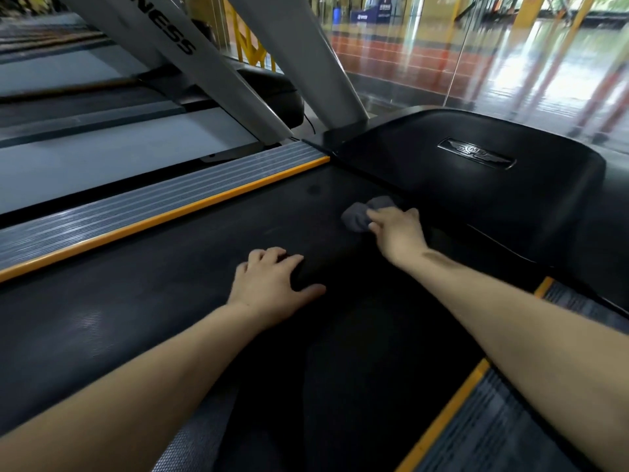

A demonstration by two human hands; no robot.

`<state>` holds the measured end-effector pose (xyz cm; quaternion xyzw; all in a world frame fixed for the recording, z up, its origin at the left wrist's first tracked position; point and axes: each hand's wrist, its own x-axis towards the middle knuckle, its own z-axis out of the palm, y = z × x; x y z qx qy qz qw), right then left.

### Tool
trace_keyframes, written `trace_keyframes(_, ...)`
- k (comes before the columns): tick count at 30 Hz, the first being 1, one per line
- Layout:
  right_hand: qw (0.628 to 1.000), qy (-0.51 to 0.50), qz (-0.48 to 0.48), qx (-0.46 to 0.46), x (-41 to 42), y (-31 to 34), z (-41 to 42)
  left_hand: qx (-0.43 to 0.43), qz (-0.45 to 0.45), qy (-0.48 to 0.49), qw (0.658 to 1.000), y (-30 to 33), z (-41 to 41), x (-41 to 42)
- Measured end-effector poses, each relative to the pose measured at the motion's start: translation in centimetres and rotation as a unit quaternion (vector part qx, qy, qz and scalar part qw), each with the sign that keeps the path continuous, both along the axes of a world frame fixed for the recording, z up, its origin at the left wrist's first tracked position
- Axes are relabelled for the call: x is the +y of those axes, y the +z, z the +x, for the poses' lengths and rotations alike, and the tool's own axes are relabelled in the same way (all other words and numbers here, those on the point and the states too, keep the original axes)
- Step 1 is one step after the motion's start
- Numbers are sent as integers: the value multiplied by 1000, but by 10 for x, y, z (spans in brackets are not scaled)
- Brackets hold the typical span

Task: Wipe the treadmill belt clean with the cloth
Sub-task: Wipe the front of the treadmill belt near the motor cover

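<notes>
The black treadmill belt [190, 260] runs from the lower left up to the motor cover. A small grey cloth [357, 216] lies bunched on the belt near its front end. My right hand [398, 233] grips the cloth from the right, fingers curled round it. My left hand [272, 284] rests flat on the belt a little nearer to me, fingers spread, holding nothing.
A black motor cover [476, 185] with a winged badge closes the belt's front end. Grey ribbed side rails with orange edging flank the belt, one on the left [153, 206] and one on the right [493, 420]. Two silver uprights [299, 56] rise behind. Another treadmill stands to the left.
</notes>
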<state>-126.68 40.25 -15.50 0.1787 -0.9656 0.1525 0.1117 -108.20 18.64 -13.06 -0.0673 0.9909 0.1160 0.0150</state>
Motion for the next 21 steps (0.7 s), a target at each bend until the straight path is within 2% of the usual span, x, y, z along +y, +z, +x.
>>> trace_keyframes(2, 997, 77, 3, 22, -13, -7, 45, -74, 61, 30, 995, 0, -2, 15)
trace_keyframes(4, 989, 141, -31, 25, -17, -8, 79, -98, 93, 43, 990, -6, 1, 19)
trace_keyframes(7, 982, 189, -8, 22, -2, -5, 53, -14, 40, 36, 998, -23, 17, 24)
trace_keyframes(8, 985, 169, -1, 31, 7, -7, 27, 16, 21, 32, 999, -27, 20, 27)
trace_keyframes(11, 999, -22, -19, 18, 40, -6, -44, 57, 16, 35, 998, -32, 21, 31)
trace_keyframes(12, 997, -72, -29, 3, 41, -9, -51, 63, 18, 38, 997, -32, 20, 32)
trace_keyframes(14, 993, -110, -36, -14, 31, -11, -39, 71, 18, 39, 997, -31, 20, 32)
trace_keyframes(16, 997, -64, -44, -16, 16, -7, -5, 77, 13, 35, 996, -32, 22, 31)
trace_keyframes(19, 995, 96, -9, 14, -2, -11, 61, 80, 6, 34, 996, -33, 23, 30)
trace_keyframes(21, 987, 157, -17, 15, 4, -8, 68, 85, 4, 33, 996, -33, 23, 32)
